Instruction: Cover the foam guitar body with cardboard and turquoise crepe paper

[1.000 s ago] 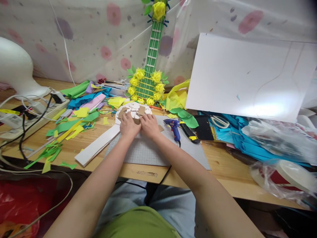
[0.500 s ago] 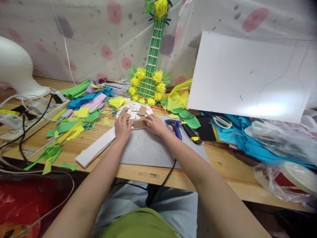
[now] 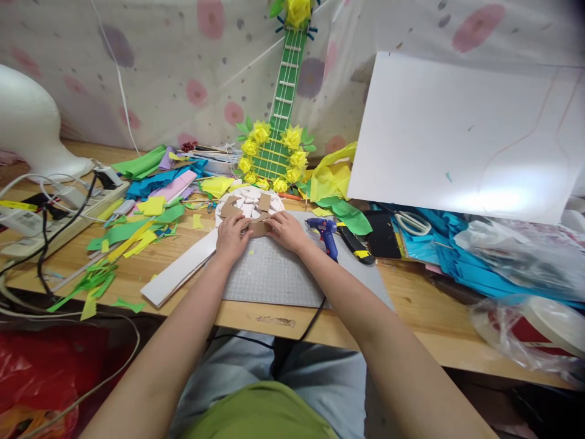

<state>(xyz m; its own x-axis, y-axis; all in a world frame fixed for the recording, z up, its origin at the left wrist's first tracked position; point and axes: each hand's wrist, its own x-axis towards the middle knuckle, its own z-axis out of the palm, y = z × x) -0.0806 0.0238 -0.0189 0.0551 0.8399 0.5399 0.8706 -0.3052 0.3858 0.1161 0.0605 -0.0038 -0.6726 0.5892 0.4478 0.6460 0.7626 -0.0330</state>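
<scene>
At far edge of cutting mat (image 3: 274, 277), we pinch brown cardboard piece (image 3: 258, 228) between left hand (image 3: 232, 237) and right hand (image 3: 287, 231); fingers closed on its ends, long axis left-right, round foam body (image 3: 249, 204) just beyond.

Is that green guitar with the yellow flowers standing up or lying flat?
Standing up. The green paper guitar with yellow flowers leans against the spotted curtain, its body down on the wooden table.

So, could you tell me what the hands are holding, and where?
Both hands, left hand and right hand, pinch a brown cardboard piece by its opposite ends, over the cutting mat.
</scene>
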